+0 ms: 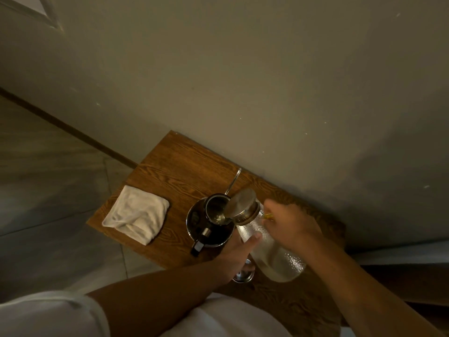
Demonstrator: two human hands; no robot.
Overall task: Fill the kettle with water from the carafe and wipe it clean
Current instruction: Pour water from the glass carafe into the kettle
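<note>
A steel kettle (204, 229) with a black handle stands on the wooden table (175, 171), its top opening uncovered. A textured glass carafe (274, 251) with a metal lid is tipped over the opening, and water shows at the kettle's mouth. My right hand (291, 224) grips the carafe near its neck. My left hand (237, 254) supports the carafe's body from the left, thumb on the glass. A round metal piece (244, 276), perhaps the kettle's lid, lies on the table under my left hand. A folded white cloth (137, 216) rests left of the kettle.
The table stands against a grey wall (243, 81). A thin metal rod (233, 181) rises behind the kettle. Tiled floor (48, 190) lies to the left, past the table's edge. White fabric (218, 319) of my clothing fills the bottom.
</note>
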